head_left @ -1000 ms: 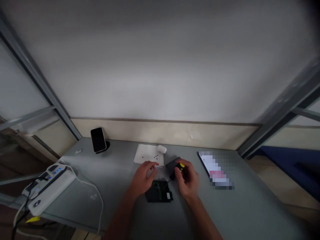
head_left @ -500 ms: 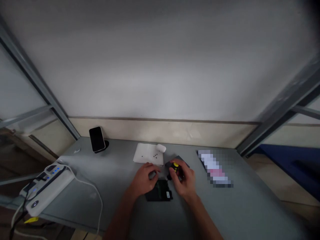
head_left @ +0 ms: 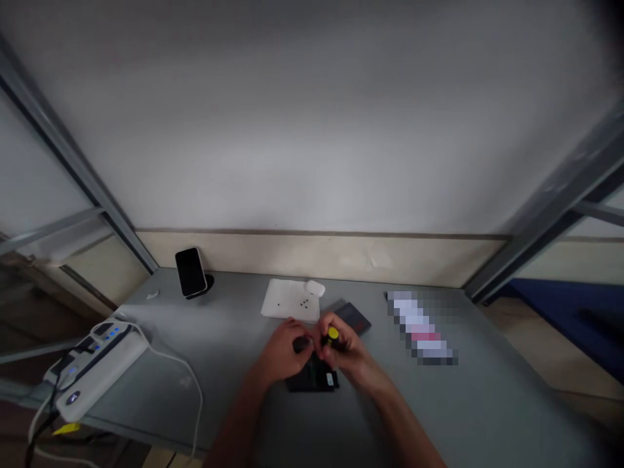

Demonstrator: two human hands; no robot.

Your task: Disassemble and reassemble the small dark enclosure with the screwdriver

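Holding: we have the right hand closed around a small black screwdriver with a yellow cap. The cap is up and the shaft slants down to the left, a grip that seems to let the fingers turn it.
Left hand: the left hand curls its fingers at the driver's lower end, probably to steady it. We cannot tell whether it pinches anything.
Under the hands: a flat black rectangular device with a white label lies on the grey table, partly covered by both hands and close enough for both to reach.
Just behind: a dark flat cover with a red mark lies to one side. Left of it, a white paper sheet carries tiny black screws, likely so they stay visible and do not roll.
Farther out: a white rounded case sits at the paper's far corner, a black phone on a stand at far left, and a white power strip at the left edge.
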